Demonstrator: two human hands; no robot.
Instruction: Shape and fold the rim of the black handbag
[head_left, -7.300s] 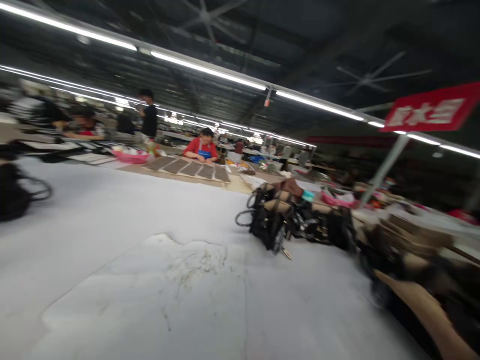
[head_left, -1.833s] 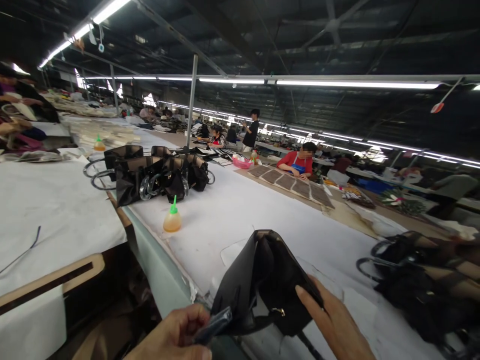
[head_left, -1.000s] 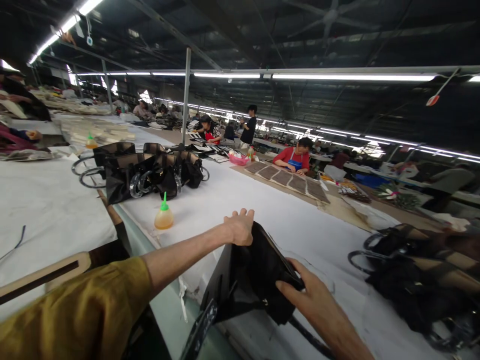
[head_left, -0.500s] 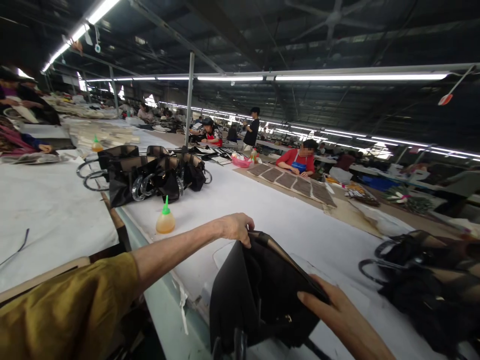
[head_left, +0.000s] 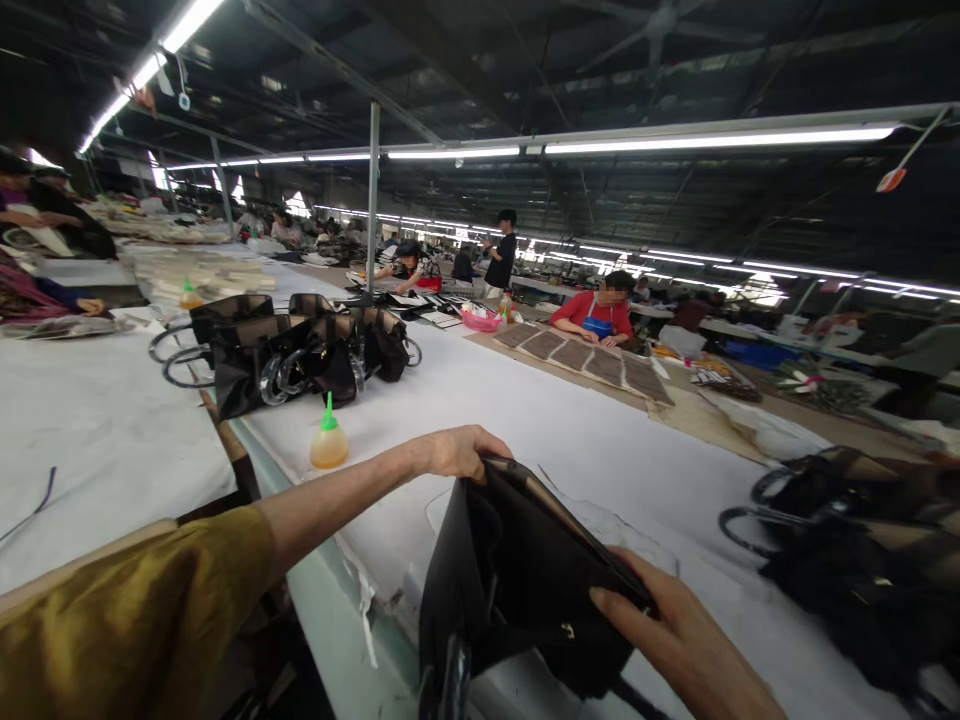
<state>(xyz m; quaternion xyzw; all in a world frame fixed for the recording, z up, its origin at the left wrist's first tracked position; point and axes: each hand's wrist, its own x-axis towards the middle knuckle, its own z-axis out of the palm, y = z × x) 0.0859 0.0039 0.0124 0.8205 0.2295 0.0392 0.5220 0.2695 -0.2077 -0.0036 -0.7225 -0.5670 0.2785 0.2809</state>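
A black handbag (head_left: pixel 517 585) stands open on the white table (head_left: pixel 525 420) just in front of me. My left hand (head_left: pixel 457 455), on an arm in a mustard sleeve, grips the far top edge of the bag's mouth. My right hand (head_left: pixel 675 630) is closed on the near right edge of the bag, fingers over its rim. The bag's mouth gapes between the two hands.
A small orange glue bottle with a green tip (head_left: pixel 328 445) stands to the left. A cluster of black handbags (head_left: pixel 300 350) lies beyond it, and more bags (head_left: pixel 847 540) pile at the right. A person in red (head_left: pixel 600 310) works at brown panels (head_left: pixel 585 360). Other people sit farther back.
My left hand reached out from near my body to the bag's far edge and pulled the mouth open. The right hand kept its hold on the near side.
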